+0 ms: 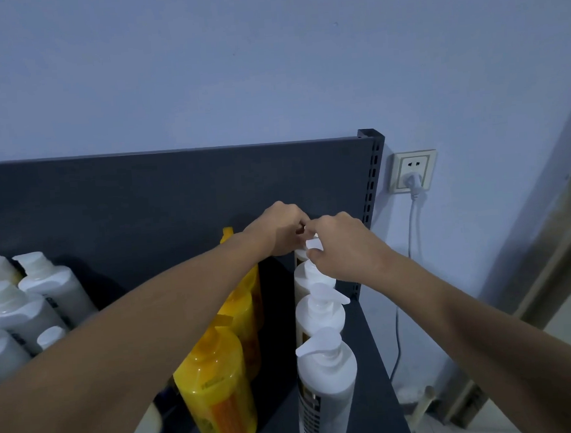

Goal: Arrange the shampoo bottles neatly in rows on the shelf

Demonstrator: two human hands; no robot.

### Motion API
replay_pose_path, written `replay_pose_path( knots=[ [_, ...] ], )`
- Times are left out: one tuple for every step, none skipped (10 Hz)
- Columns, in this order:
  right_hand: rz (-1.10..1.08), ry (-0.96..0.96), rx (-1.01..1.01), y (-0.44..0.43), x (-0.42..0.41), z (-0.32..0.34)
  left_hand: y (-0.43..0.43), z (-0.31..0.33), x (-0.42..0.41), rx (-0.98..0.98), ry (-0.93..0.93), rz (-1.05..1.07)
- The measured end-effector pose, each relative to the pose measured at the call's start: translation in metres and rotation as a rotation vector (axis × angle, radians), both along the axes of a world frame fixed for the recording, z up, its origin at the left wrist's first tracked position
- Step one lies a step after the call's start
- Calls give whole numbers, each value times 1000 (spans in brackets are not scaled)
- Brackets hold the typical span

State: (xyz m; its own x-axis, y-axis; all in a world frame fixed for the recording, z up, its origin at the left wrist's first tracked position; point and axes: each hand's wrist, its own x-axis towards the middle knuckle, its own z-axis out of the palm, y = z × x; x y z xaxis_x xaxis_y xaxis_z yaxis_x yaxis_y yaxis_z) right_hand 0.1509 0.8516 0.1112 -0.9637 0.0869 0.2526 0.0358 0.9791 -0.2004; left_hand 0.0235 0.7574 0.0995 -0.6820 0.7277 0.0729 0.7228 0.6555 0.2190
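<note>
A row of white pump bottles (pixel 325 375) runs front to back along the right side of the dark shelf (pixel 372 362). Beside it stands a row of yellow bottles (pixel 218 390). My left hand (pixel 278 230) and my right hand (pixel 343 246) meet at the rearmost white bottle (pixel 302 254), next to the shelf's back panel. Both hands have fingers closed on its white pump head (pixel 313 244), which they mostly hide. Most of that bottle's body is hidden behind the bottle in front.
Several white bottles with flip caps (pixel 23 302) stand grouped at the left of the shelf. A dark perforated upright (pixel 373 183) marks the shelf's right end. A wall socket (pixel 412 172) with a white plug and cable hangs just beyond it.
</note>
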Motion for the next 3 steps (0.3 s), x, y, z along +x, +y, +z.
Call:
replay_pose_path(
  knots=[
    [-22, -19, 37, -3, 3, -3, -12, 3, 0, -7, 19, 22],
    [-33, 51, 163, -12, 3, -5, -42, 7, 0, 46, 72, 17],
    [-1, 109, 172, -28, -2, 1, -78, 13, 2, 127, 99, 19]
  ],
)
